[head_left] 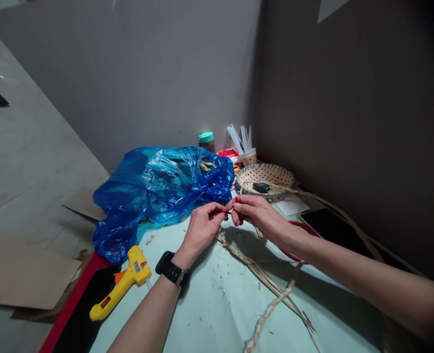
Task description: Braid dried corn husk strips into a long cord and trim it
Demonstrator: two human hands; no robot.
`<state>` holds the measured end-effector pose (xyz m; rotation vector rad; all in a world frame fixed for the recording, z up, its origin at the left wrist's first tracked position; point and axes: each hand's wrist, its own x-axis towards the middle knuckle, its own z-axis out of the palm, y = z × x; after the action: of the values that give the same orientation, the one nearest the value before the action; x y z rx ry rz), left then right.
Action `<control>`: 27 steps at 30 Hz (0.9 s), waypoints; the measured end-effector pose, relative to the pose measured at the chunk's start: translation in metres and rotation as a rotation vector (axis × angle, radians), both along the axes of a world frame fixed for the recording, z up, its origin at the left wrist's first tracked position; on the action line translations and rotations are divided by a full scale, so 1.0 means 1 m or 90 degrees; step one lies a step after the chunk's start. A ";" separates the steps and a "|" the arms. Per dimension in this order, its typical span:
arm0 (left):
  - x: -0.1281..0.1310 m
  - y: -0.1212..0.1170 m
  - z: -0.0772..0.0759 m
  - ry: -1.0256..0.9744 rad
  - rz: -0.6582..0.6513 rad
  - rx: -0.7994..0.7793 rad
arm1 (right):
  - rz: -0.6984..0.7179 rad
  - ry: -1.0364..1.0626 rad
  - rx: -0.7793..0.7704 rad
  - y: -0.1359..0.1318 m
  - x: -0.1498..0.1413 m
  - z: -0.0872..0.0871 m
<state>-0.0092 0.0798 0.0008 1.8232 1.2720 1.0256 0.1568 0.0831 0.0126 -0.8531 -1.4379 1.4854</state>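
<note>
Over the middle of the table my left hand (204,228), with a black watch on its wrist, is closed in a pinch. A pale straw braid (235,252) comes out from under its fingers and runs down to the right, its end splitting into loose strands. Fingertips meeting the left ones, my right hand (251,211) also pinches at the same spot; the piece between the fingers is mostly hidden. Below the right palm hangs a short bit of straw. Another twisted straw length (270,316) lies nearer to me.
A blue plastic bag (161,181) lies behind my hands, beside a woven basket (264,175) holding a dark roll. A cup of glue sticks (249,157) and a green-lidded jar (207,141) stand at the wall. A yellow glue gun (123,284) is left; a dark phone-like slab (334,228) right.
</note>
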 end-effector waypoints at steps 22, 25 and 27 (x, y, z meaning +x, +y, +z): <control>-0.003 -0.003 0.002 0.337 -0.086 0.205 | -0.066 -0.057 0.074 -0.030 0.009 -0.002; -0.006 -0.005 0.006 0.432 -0.073 0.249 | -0.078 -0.098 0.092 -0.033 0.008 0.003; -0.008 -0.006 0.007 0.484 -0.064 0.268 | -0.079 -0.116 0.090 -0.036 0.007 0.005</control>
<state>-0.0169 0.0741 0.0082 2.7334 1.4193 0.5710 0.1636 0.0476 0.0177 -0.9909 -1.5728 1.2236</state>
